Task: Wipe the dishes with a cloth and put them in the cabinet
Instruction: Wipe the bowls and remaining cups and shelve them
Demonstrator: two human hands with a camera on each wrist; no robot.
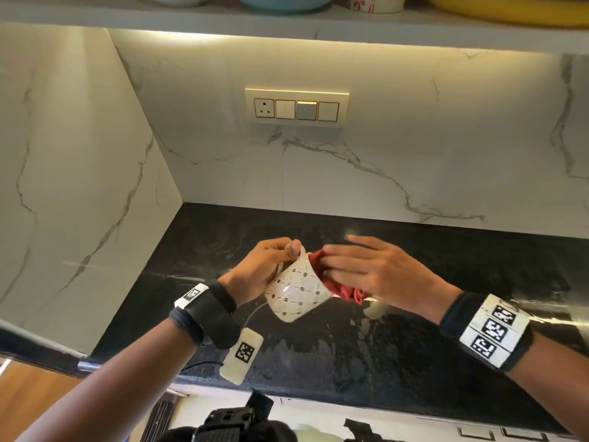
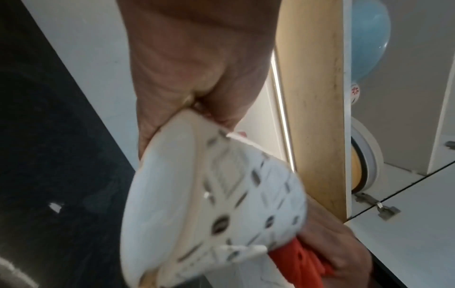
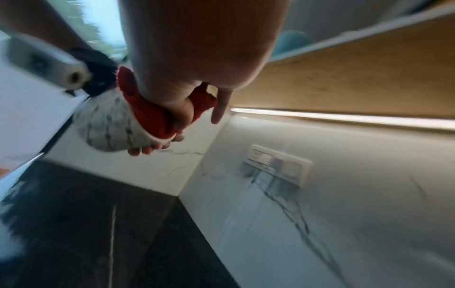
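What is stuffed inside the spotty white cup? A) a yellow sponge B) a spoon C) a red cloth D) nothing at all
C: a red cloth is bunched in the mouth of the cup, pushed in by the fingers of the right hand, while the left hand grips the cup above the black counter.

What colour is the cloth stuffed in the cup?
Red. The cloth pokes out of the white patterned cup; the head view shows it best.
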